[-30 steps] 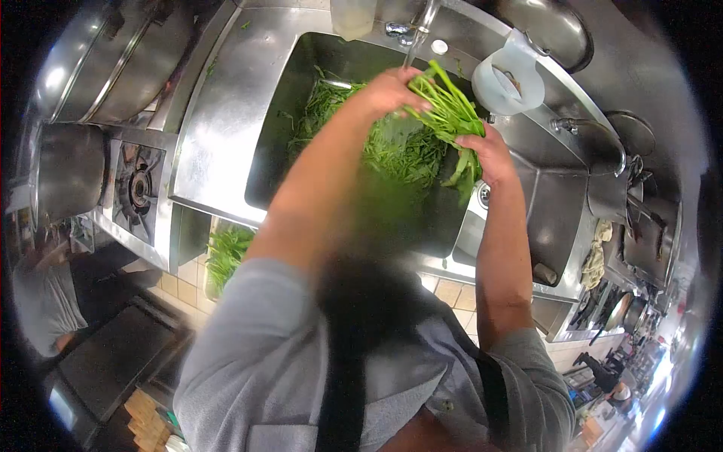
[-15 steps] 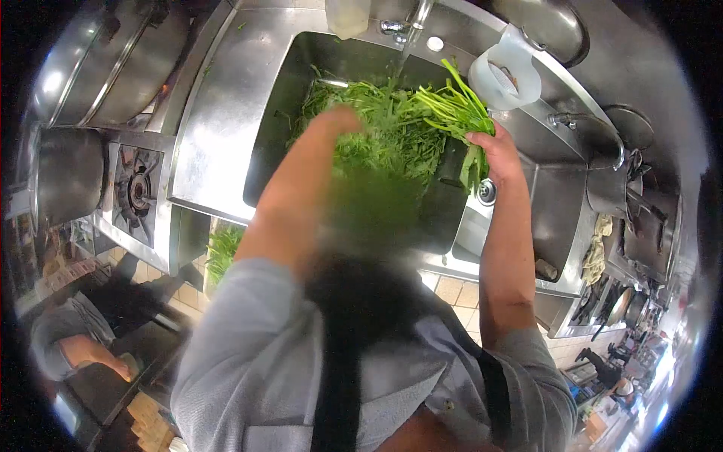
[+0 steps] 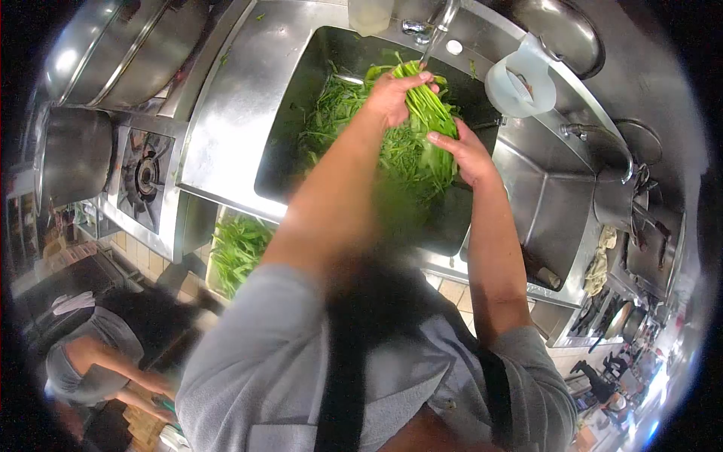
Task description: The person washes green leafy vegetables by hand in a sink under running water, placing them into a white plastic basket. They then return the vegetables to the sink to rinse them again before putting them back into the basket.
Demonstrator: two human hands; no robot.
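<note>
A bunch of long-stemmed leafy greens (image 3: 430, 108) is held between both hands over the sink, its stems pointing toward the faucet. My left hand (image 3: 392, 98) is closed around the stems on the left side. Lower down and to the right, my right hand (image 3: 468, 154) grips the same bunch, thumb across it. Beneath the hands, loose greens (image 3: 339, 113) fill much of the left sink basin (image 3: 282, 143). The faucet (image 3: 444, 21) ends just above the bunch.
A translucent plastic pitcher (image 3: 520, 84) sits at the right rim. Next to the left basin is a second basin (image 3: 561, 200). More greens (image 3: 237, 252) lie in a container below the counter. A gas burner (image 3: 145, 173) is at left, and another person (image 3: 98, 346) works at lower left.
The bunch has moved left toward the faucet with my right hand. My left hand, blurred over the loose greens before, has come up and taken hold of the stems.
</note>
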